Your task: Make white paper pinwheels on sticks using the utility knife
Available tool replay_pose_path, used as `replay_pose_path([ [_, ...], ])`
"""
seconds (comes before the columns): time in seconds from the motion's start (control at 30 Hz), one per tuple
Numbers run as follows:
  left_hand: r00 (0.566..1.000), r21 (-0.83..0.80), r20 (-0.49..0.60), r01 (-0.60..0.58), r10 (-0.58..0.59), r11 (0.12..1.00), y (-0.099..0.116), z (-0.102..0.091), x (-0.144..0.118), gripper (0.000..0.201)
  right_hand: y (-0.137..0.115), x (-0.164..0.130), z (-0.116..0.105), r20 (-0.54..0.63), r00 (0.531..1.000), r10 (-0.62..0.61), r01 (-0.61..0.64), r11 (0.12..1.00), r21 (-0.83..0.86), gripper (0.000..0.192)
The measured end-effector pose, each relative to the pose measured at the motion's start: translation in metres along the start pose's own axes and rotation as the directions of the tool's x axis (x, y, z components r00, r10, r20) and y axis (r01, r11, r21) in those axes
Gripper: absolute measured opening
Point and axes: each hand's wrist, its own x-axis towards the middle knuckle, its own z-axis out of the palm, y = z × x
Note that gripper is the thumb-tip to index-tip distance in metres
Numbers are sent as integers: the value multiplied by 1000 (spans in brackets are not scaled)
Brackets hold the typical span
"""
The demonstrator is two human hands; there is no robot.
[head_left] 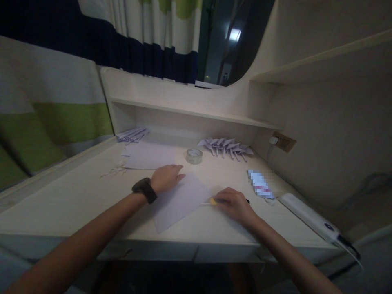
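A white paper square point(182, 202) lies turned at an angle on the desk. My left hand point(167, 178), with a dark watch on its wrist, rests on the paper's upper left part, fingers stretched out and grasping nothing. At the paper's right corner, my right hand point(231, 203) is closed round a slim yellow-and-black utility knife point(212, 201). Its thin pale tip points left, along the corner. Most of the knife's body is hidden by my fingers. A roll of clear tape point(194, 156) sits just beyond the paper.
Folded paper pinwheel-like pieces point(228, 147) lie in a row at the back right. Stacked white sheets point(153, 155), paper strips point(133, 134) and pale scraps point(118, 168) are at the left. A phone point(260, 183) and white power strip point(310, 216) lie right.
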Motion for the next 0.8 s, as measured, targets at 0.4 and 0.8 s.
replay_pose_path([
  [0.4, 996, 166, 93, -11, -5, 986, 19, 33, -51, 66, 5, 3, 10, 1, 1000, -10, 10, 1000, -13, 17],
  [0.8, 983, 97, 178, -60, 42, 993, 19, 42, -16, 59, 15, -25, -15, 4, 987, 161, -161, 986, -51, 27],
])
